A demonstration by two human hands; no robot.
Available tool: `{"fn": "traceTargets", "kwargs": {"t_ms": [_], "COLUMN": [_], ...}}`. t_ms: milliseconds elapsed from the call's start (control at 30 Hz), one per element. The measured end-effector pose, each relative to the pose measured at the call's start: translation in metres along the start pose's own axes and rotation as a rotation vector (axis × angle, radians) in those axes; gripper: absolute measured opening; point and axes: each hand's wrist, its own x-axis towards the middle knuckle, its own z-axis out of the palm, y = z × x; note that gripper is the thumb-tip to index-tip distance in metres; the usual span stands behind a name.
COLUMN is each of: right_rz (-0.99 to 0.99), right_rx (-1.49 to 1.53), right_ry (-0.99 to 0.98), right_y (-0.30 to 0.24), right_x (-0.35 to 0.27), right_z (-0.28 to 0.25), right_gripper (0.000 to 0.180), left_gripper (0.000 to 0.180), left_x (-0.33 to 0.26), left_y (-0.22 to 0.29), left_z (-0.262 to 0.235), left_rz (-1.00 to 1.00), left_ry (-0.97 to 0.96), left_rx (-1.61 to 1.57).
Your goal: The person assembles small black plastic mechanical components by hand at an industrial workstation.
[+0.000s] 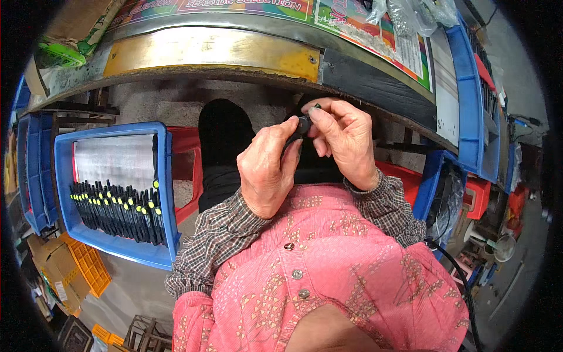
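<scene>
Above my lap, just short of the table edge, both hands are together on a small black piece [303,125] with a rounded end. My left hand [267,167] pinches it between thumb and fingers. My right hand [346,138] is closed, its thumb and forefinger pressed on a small dark greenish tip [318,107] beside the piece. Fingers cover most of it, so its exact kind does not show. To my left, a blue crate [111,130] holds a row of several slim black pen-like pieces [117,211] with yellow-green round spots.
Ahead runs the worktable with a worn metal edge strip [211,54] and a black strip [375,88]. Clear plastic bags [410,16] lie on its far right. Blue crates [469,88] stand to the right. A cardboard box [58,270] and a yellow crate [88,264] sit lower left.
</scene>
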Motion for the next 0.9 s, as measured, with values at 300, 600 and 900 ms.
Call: {"fn": "traceTargets", "kwargs": {"t_ms": [300,600,900], "right_rz": [-0.022,0.006,-0.162], "right_rx": [0.053,0.132,-0.290], "right_ry": [-0.011,-0.022,-0.231], "right_y": [-0.004,-0.005,-0.071], "right_x": [-0.003,-0.004,0.005], "right_z": [0.000,-0.001,-0.049], "right_gripper": [0.014,0.012,0.013], "left_gripper": [0.042,0.040,0.026], "left_x": [-0.005,0.000,0.014], "left_y": [-0.002,0.000,0.021], "left_z": [0.001,-0.004,-0.010], "left_rz": [0.123,0.112,-0.081], "left_ry": [0.019,-0.041,-0.145], "left_rx": [0.060,0.038,-0.145]}}
